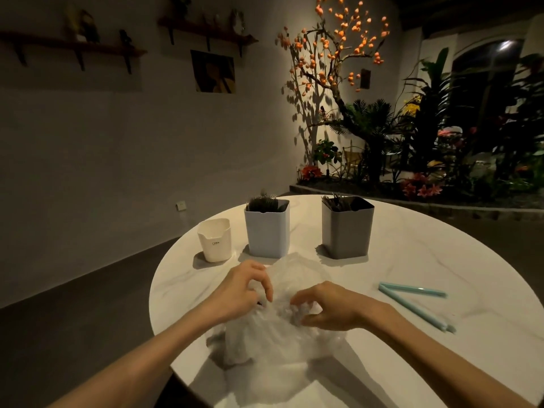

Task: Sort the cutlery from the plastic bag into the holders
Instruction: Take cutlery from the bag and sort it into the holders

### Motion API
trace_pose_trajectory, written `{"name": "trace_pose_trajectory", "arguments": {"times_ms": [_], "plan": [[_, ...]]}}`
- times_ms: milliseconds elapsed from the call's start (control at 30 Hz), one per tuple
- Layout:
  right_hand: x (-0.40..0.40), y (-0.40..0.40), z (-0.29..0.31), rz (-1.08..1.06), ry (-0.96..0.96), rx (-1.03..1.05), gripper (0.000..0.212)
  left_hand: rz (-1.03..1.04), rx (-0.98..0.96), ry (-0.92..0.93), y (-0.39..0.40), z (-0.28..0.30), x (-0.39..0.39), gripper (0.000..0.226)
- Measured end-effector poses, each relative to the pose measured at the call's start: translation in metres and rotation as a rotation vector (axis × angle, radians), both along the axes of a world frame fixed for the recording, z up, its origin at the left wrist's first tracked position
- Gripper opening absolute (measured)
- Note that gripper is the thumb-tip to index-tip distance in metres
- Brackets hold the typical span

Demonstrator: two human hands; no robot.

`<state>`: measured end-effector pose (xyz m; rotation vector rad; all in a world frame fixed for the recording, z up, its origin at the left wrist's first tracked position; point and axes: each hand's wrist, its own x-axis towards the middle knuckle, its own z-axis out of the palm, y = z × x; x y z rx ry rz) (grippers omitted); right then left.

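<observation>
We find the plastic bag point(273, 328) crumpled on the near part of the round table point(412, 260). Our left hand point(244, 290) and right hand point(326, 309) both rest on it, fingers curled and pinching the film. Beyond stand a white cup point(214, 240), a pale holder point(267, 231) and a grey holder point(346, 231), both with dark cutlery point(335, 201). A blue clip point(415, 304) lies to the right

**Table layout**

On the table point(412, 260) 3 holders stand in a row at the far side: the small holder point(214, 240) at left, the middle holder point(267, 231) beside it, the right holder point(346, 228) apart from them. Cutlery stands in the middle and right ones. The plastic bag point(273, 328) lies before them at the near edge. The bag clip point(412, 301) lies right of the bag.
</observation>
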<state>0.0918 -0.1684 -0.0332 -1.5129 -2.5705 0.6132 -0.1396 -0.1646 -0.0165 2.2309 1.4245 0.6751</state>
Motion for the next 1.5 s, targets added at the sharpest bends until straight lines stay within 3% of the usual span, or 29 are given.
{"name": "trace_pose_trajectory", "arguments": {"times_ms": [133, 200, 267, 333, 400, 500, 600, 667, 767, 867, 1000, 1067, 1167, 1233, 1500], "plan": [[-0.005, 0.004, 0.006, -0.102, -0.379, 0.241, 0.029, 0.148, 0.181, 0.385, 0.006, -0.002, -0.018, 0.022], [-0.017, 0.005, 0.007, -0.082, -0.265, 0.394, 0.02, 0.167, 0.242, 0.412, 0.005, -0.006, -0.023, 0.015], [-0.032, 0.004, 0.005, 0.054, 0.015, 0.417, 0.019, 0.121, 0.257, 0.436, 0.002, -0.009, -0.023, 0.047], [-0.048, 0.004, 0.002, 0.215, 0.144, 0.307, 0.029, 0.063, 0.233, 0.454, -0.003, -0.01, -0.019, 0.084], [-0.056, 0.007, -0.003, 0.306, 0.035, 0.307, 0.031, 0.053, 0.2, 0.513, -0.008, -0.005, -0.013, 0.106], [-0.047, 0.014, 0.001, 0.243, -0.235, 0.549, 0.029, 0.096, 0.214, 0.626, -0.015, 0.005, -0.013, 0.105], [-0.037, 0.014, 0.019, 0.078, -0.328, 0.61, 0.064, 0.098, 0.241, 0.604, -0.017, 0.011, -0.019, 0.104], [-0.034, 0.013, 0.026, -0.011, -0.412, 0.617, 0.072, 0.085, 0.254, 0.589, -0.016, 0.01, -0.021, 0.109], [-0.028, 0.016, 0.025, -0.143, -0.629, 0.533, 0.072, 0.028, 0.257, 0.627, -0.02, 0.008, -0.015, 0.098], [-0.028, 0.016, 0.024, -0.16, -0.787, 0.311, 0.108, 0.012, 0.197, 0.657, -0.028, 0.005, -0.005, 0.081], [-0.034, 0.006, 0.028, -0.107, -0.886, 0.272, 0.106, 0.056, 0.182, 0.63, -0.032, 0.004, -0.001, 0.093], [-0.037, 0.002, 0.033, -0.038, -0.825, 0.335, 0.085, 0.061, 0.18, 0.599, -0.032, 0.006, -0.002, 0.102], [-0.048, 0.002, 0.031, 0.082, -0.353, 0.323, 0.049, 0.066, 0.185, 0.583, -0.033, 0.009, -0.003, 0.11], [-0.058, 0.005, 0.024, 0.14, -0.169, 0.208, 0.038, 0.071, 0.217, 0.6, -0.032, 0.009, -0.003, 0.113], [-0.084, 0.023, -0.008, 0.071, -0.302, 0.218, 0.054, 0.04, 0.26, 0.693, -0.025, -0.002, -0.009, 0.122]]}}
